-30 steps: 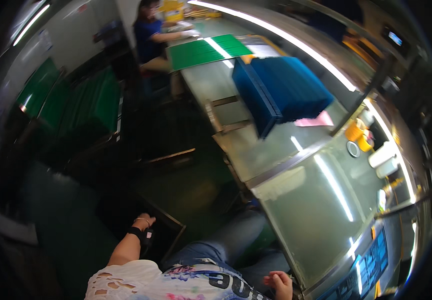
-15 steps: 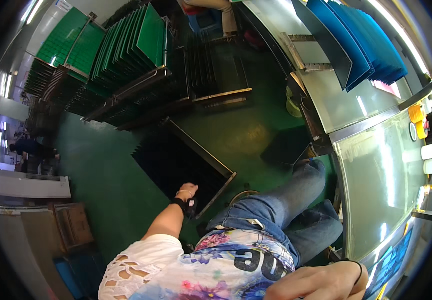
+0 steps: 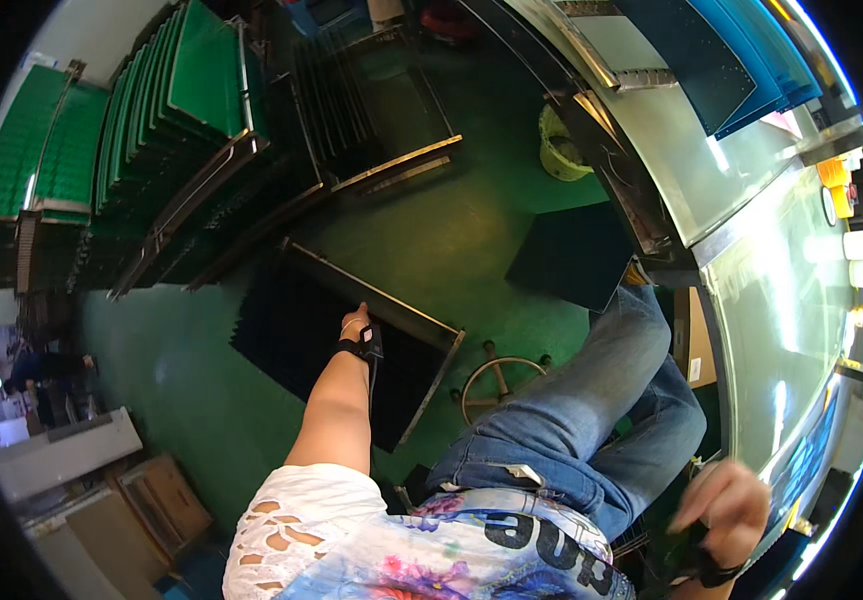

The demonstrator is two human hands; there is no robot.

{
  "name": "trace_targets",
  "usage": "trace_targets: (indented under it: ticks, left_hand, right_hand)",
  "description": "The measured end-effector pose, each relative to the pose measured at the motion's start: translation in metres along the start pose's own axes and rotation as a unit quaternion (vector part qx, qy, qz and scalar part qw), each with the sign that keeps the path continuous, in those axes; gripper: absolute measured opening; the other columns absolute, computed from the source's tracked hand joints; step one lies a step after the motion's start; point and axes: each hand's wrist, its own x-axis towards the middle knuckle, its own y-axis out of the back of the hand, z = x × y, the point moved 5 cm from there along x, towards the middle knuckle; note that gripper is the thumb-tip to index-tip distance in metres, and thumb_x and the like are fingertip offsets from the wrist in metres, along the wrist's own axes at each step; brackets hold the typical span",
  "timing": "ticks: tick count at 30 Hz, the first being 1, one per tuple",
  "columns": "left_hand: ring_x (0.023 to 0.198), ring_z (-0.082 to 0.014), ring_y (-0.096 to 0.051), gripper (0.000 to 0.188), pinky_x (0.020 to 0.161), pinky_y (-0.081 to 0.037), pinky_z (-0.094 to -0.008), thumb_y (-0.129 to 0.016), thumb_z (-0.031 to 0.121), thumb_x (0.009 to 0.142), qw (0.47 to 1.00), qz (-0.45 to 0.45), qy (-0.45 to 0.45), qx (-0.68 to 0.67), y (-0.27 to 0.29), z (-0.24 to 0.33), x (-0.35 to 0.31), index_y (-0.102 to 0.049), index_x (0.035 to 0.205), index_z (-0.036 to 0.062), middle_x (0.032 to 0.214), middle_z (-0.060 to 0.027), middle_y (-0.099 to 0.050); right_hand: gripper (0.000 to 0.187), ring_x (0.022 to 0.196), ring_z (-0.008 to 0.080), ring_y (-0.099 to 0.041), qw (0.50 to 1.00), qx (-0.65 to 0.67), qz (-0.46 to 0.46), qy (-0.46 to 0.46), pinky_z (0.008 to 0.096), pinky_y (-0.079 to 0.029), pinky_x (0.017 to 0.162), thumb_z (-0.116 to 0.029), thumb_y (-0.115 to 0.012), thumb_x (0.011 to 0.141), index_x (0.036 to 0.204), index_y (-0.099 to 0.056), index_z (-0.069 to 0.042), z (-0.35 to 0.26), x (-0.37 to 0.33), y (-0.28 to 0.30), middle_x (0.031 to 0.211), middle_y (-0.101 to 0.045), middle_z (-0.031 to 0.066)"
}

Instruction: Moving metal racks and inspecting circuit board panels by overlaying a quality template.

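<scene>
My left arm reaches down to a low rack of dark panels [image 3: 297,335] standing close together on the floor. Over their upper edges my left hand [image 3: 356,325] is closed, with a black band round its wrist; its fingertips are hidden, and so is whatever they hold. At the lower right, my right hand [image 3: 727,508] is raised beside my lap, near the glass-topped bench. Motion smears its curled fingers, and no object shows clearly in it. A separate dark panel [image 3: 572,255] leans by my knee, apart from both hands.
Racks of upright green panels [image 3: 207,75] stand at the far left, a dark rack [image 3: 337,110] beside them. A handwheel [image 3: 497,388] lies low by my thigh. Blue panels [image 3: 742,60] stand on the bench [image 3: 782,300] at right. A yellow-green bin [image 3: 560,150] sits on the floor.
My left hand has reached farther forward over the dark panels. My right hand has moved right. The view has shifted, so more of the handwheel and the leaning panel shows.
</scene>
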Motion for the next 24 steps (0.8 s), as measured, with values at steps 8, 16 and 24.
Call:
trace_targets:
  ticks: [8,16,24]
  left_hand:
    - [0.086,-0.0298,-0.062,0.056,0.076,-0.046,-0.0388,-0.048,0.047,0.083,0.986,-0.016,0.052,0.156,0.003,-0.004,0.047,-0.062,0.093,-0.0059,0.093,-0.0197,-0.063]
    - [0.082,-0.0367,-0.060,0.036,0.071,-0.047,-0.0408,-0.050,0.036,0.079,0.839,0.019,-0.302,0.453,-0.025,0.035,0.017,-0.066,0.078,0.0033,0.084,-0.0202,-0.062]
    - [0.085,-0.0369,-0.059,0.038,0.072,-0.043,-0.0424,-0.045,0.030,0.077,0.765,-0.057,-0.293,0.571,-0.070,0.017,0.024,-0.063,0.076,-0.0033,0.085,-0.0243,-0.061]
  right_hand:
    - [0.039,0.071,0.0115,-0.053,0.745,-0.063,0.595,-0.295,0.0209,-0.044,0.058,-0.017,-0.055,0.080,0.117,-0.045,-0.007,0.058,-0.263,0.103,0.089,-0.054,0.0020]
    - [0.034,0.068,0.0204,-0.061,0.570,0.051,0.709,-0.411,0.0326,-0.052,0.060,-0.017,-0.052,0.079,0.113,-0.049,-0.014,0.097,-0.454,0.036,0.086,-0.061,0.0056]
    - [0.028,0.072,0.0226,-0.062,0.598,0.036,0.713,-0.364,0.0342,-0.052,0.061,-0.010,-0.049,0.083,0.110,-0.048,-0.008,0.077,-0.399,0.041,0.086,-0.061,0.0095]
